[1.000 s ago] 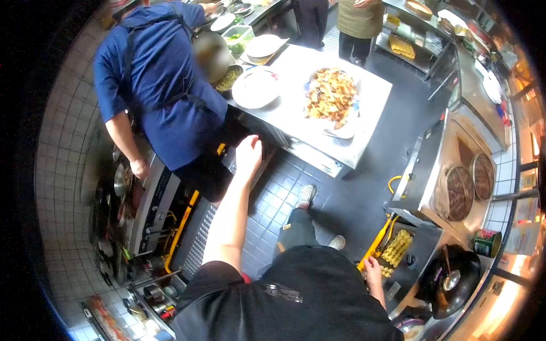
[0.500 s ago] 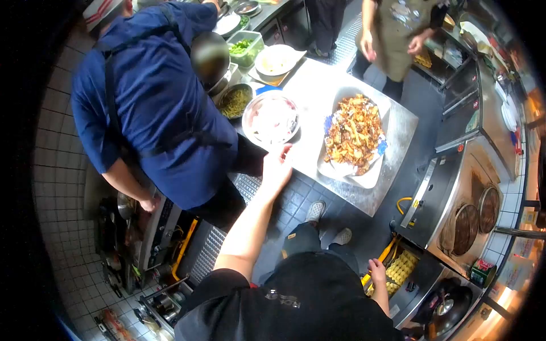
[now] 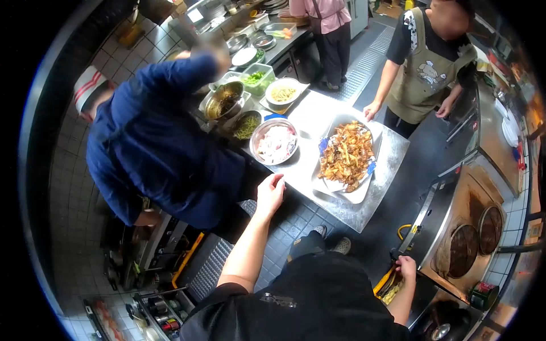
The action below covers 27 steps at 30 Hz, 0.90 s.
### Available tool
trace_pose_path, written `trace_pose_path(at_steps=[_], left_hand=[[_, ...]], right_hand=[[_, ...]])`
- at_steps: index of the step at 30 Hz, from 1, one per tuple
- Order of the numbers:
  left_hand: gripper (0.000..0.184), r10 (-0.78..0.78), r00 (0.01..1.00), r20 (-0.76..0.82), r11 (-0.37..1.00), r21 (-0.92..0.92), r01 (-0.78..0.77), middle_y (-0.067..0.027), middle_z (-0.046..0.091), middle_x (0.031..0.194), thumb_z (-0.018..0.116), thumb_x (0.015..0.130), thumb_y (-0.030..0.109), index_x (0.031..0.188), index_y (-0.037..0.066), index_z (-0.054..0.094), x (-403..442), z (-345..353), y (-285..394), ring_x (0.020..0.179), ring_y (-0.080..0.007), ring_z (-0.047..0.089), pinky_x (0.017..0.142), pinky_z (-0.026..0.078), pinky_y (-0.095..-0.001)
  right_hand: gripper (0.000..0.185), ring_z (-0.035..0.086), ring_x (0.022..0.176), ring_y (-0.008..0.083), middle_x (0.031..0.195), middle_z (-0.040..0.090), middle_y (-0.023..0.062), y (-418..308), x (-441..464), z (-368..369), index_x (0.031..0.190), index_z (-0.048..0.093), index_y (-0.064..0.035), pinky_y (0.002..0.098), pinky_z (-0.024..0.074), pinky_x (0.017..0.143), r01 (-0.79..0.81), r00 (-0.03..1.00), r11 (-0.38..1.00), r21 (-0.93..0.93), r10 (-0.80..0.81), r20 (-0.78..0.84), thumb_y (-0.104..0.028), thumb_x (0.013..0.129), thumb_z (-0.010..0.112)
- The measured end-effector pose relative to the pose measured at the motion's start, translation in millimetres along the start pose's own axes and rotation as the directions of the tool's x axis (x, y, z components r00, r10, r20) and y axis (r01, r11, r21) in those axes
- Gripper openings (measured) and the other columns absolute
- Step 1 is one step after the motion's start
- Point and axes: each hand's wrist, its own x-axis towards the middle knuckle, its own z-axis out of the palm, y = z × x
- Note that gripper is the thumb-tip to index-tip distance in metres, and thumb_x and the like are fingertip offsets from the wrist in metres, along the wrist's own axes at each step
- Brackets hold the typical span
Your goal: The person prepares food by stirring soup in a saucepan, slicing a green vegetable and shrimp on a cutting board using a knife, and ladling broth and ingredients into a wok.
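Round silver metal bowl (image 3: 271,163) with pale pinkish pieces (image 3: 276,143): on the silver metal counter (image 3: 388,165), left of the white rectangular tray (image 3: 357,197) of browned food (image 3: 347,154). Left hand (image 3: 270,194): lower left of tray, near bowl, apart from it; fingers curled, nothing seen held, fingertip contact unclear. Right hand (image 3: 406,268): lower right of tray; fingers bent, cannot tell whether pinching. Judgement: bowl best handled level, by opposite rims; contents look loose. Writing: green-and-red can (image 3: 484,294), lower right of tray, label illegible.
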Motion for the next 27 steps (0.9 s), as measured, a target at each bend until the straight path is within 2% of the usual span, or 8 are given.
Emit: trace_pose_path(at_steps=[2, 4, 8, 14, 20, 23, 26, 27], left_hand=[[0.026, 0.044, 0.999, -0.023, 0.997, -0.055, -0.045, -0.0055, 0.067, 0.080, 0.059, 0.093, 0.011, 0.114, -0.002, 0.066, 1, -3, -6, 0.071, -0.0105, 0.062, 0.066, 0.050, -0.0259], [0.024, -0.007, 0.999, -0.049, 0.997, -0.080, 0.003, -0.0055, 0.068, 0.089, 0.062, 0.092, 0.010, 0.113, -0.001, 0.066, 10, -5, -5, 0.072, -0.0110, 0.062, 0.061, 0.048, -0.0240], [0.022, -0.066, 0.988, -0.142, 0.994, -0.097, 0.053, -0.0057, 0.068, 0.086, 0.061, 0.091, 0.008, 0.110, -0.002, 0.066, 37, -17, -6, 0.067, -0.0106, 0.061, 0.059, 0.048, -0.0233], [0.023, -0.214, 0.933, -0.288, 0.911, -0.403, 0.084, -0.0107, 0.068, 0.092, 0.058, 0.091, 0.003, 0.113, -0.005, 0.062, 116, -53, -42, 0.071, -0.0148, 0.065, 0.059, 0.051, -0.0237], [0.030, -0.404, 0.854, -0.328, 0.674, -0.737, 0.035, -0.0150, 0.064, 0.099, 0.057, 0.092, 0.001, 0.121, -0.005, 0.054, 243, -88, -108, 0.081, -0.0240, 0.067, 0.069, 0.058, -0.0317], [0.028, -0.374, 0.822, -0.430, 0.723, -0.690, -0.032, -0.0136, 0.060, 0.105, 0.056, 0.094, 0.001, 0.121, -0.006, 0.053, 280, -101, -128, 0.091, -0.0227, 0.064, 0.077, 0.057, -0.0311], [0.028, -0.337, 0.801, -0.495, 0.792, -0.609, -0.043, -0.0104, 0.060, 0.106, 0.057, 0.094, 0.001, 0.120, -0.006, 0.054, 302, -118, -160, 0.093, -0.0198, 0.063, 0.080, 0.056, -0.0286], [0.032, -0.346, 0.792, -0.503, 0.804, -0.594, -0.026, -0.0142, 0.061, 0.114, 0.059, 0.092, 0.000, 0.123, -0.007, 0.055, 306, -122, -174, 0.094, -0.0185, 0.063, 0.084, 0.054, -0.0287]], right_hand=[[0.023, 0.051, 0.049, 0.0124, 0.079, 0.067, 0.0083, -27, -9, -11, 0.103, 0.065, 0.0016, 0.0264, 0.0420, 0.046, -0.010, 1.000, 0.996, 0.088, 0.012, -0.018, -0.018, 0.093, 0.060], [0.021, 0.048, 0.046, 0.0077, 0.080, 0.067, 0.0048, -46, 1, -24, 0.102, 0.063, -0.0081, 0.0222, 0.0283, 0.036, 0.036, 0.999, 0.989, 0.142, -0.033, -0.025, -0.026, 0.092, 0.061], [0.019, 0.046, 0.048, 0.0033, 0.085, 0.067, 0.0029, -146, -28, -26, 0.102, 0.064, -0.0097, 0.0171, 0.0246, 0.037, 0.201, 0.978, 0.952, 0.230, -0.181, -0.104, -0.026, 0.095, 0.060], [0.020, 0.054, 0.060, 0.0035, 0.096, 0.069, 0.0047, -266, -52, 30, 0.105, 0.064, -0.0040, 0.0157, 0.0286, 0.043, 0.380, 0.917, 0.849, 0.368, -0.399, -0.025, -0.022, 0.096, 0.061], [0.026, 0.067, 0.083, 0.0110, 0.111, 0.069, 0.0071, -395, -32, 196, 0.111, 0.064, -0.0014, 0.0173, 0.0376, 0.052, 0.449, 0.849, 0.838, 0.308, -0.508, 0.144, -0.024, 0.098, 0.059], [0.030, 0.068, 0.091, 0.0136, 0.109, 0.069, 0.0054, -458, -15, 322, 0.113, 0.067, -0.0008, 0.0230, 0.0445, 0.064, 0.475, 0.774, 0.822, 0.313, -0.560, 0.295, -0.026, 0.098, 0.059], [0.029, 0.068, 0.098, 0.0169, 0.107, 0.069, 0.0066, -508, -2, 463, 0.113, 0.067, 0.0011, 0.0242, 0.0472, 0.070, 0.389, 0.675, 0.830, 0.400, -0.552, 0.489, -0.023, 0.100, 0.056], [0.029, 0.067, 0.102, 0.0178, 0.107, 0.069, 0.0078, -524, 1, 507, 0.112, 0.066, 0.0017, 0.0249, 0.0490, 0.071, 0.325, 0.676, 0.864, 0.386, -0.497, 0.543, -0.022, 0.100, 0.056]])
